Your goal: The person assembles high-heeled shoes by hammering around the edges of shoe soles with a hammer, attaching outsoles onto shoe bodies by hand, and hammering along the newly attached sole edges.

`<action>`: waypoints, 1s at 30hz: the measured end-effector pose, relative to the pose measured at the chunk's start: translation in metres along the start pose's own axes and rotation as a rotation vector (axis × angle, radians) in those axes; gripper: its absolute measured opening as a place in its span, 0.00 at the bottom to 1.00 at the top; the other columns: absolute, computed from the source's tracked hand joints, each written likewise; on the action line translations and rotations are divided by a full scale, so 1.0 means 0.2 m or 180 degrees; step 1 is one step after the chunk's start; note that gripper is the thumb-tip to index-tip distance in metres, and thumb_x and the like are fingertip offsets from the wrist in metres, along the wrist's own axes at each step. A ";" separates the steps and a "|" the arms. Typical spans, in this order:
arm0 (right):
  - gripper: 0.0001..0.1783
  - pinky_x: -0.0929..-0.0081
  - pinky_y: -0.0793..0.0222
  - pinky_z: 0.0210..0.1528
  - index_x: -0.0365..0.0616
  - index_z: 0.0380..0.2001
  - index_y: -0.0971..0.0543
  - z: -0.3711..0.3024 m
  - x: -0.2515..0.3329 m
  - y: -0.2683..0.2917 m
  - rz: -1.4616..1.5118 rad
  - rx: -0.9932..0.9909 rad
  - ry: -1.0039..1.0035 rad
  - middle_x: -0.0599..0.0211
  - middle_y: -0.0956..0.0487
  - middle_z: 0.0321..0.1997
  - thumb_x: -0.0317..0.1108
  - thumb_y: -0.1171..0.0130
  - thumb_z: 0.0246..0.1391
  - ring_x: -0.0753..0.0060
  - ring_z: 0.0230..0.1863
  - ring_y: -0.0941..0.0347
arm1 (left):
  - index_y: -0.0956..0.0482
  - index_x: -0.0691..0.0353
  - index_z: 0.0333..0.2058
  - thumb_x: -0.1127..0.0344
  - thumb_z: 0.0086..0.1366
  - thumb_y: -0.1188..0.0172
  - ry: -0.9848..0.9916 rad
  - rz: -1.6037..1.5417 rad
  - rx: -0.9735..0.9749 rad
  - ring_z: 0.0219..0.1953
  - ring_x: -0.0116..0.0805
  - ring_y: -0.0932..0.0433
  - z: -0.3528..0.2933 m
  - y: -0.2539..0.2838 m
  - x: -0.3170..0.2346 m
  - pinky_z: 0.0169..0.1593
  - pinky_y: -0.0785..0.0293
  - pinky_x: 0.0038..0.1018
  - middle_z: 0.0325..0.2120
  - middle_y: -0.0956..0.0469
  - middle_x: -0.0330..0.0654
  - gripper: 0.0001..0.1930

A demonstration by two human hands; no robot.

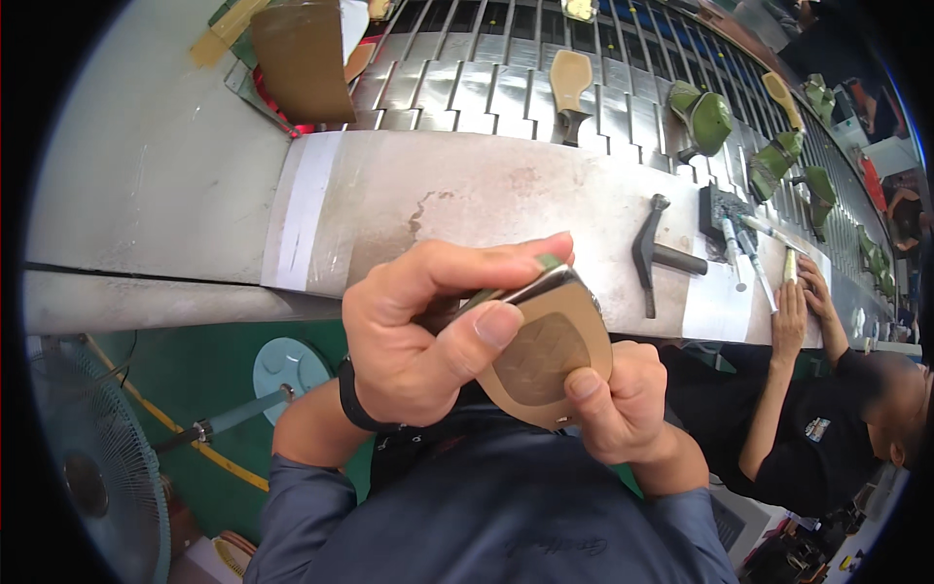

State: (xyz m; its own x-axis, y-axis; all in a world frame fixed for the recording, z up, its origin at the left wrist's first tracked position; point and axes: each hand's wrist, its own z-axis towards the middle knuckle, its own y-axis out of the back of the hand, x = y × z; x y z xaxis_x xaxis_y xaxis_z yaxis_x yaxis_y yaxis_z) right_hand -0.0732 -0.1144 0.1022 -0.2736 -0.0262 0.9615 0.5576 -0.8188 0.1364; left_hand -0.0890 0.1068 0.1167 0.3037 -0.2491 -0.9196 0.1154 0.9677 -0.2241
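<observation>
Gripping a tan shoe sole (545, 355) close to the chest, the left hand (423, 336) curls tightly over its upper edge, thumb pressed on the face. The right hand (623, 399) closes on the lower edge, thumb on the sole. Beyond them, a hammer (654, 255) lies on the metal bench (467, 209). Green shoe forms (708, 117) stand on the slatted conveyor (486, 88). At right, a co-worker's hands (803, 302) rest on the bench.
</observation>
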 end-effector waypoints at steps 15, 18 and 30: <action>0.13 0.63 0.31 0.20 0.42 0.25 0.20 0.04 0.01 -0.19 -0.0689 0.0329 0.0278 0.60 0.26 0.16 0.33 0.31 0.62 0.54 0.17 0.26 | 0.27 0.67 0.49 0.65 0.75 0.38 0.0486 0.0403 -0.0809 0.47 0.49 0.13 -0.11 0.04 -0.18 0.53 0.15 0.42 0.45 0.15 0.64 0.13; 0.14 0.63 0.32 0.20 0.41 0.24 0.20 0.07 0.01 -0.21 -0.0782 0.0431 0.0336 0.59 0.26 0.16 0.34 0.31 0.62 0.55 0.16 0.27 | 0.24 0.68 0.47 0.64 0.75 0.39 0.0372 0.1116 -0.0502 0.45 0.46 0.12 -0.09 0.07 -0.16 0.52 0.15 0.39 0.40 0.14 0.57 0.12; 0.16 0.62 0.33 0.20 0.39 0.22 0.24 0.16 0.01 -0.22 -0.0316 0.0288 -0.0037 0.57 0.28 0.16 0.30 0.34 0.63 0.53 0.16 0.28 | 0.21 0.67 0.42 0.75 0.65 0.28 0.0037 0.1486 -0.1052 0.42 0.27 0.16 -0.07 0.13 -0.11 0.47 0.19 0.25 0.40 0.15 0.45 0.11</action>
State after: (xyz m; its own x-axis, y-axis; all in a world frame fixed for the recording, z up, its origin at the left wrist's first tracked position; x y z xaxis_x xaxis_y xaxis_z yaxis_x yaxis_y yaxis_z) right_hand -0.0729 -0.0589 0.1057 -0.3222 0.0593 0.9448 0.5969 -0.7619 0.2514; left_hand -0.1068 0.1373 0.1265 0.2408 0.2062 -0.9484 -0.3311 0.9360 0.1194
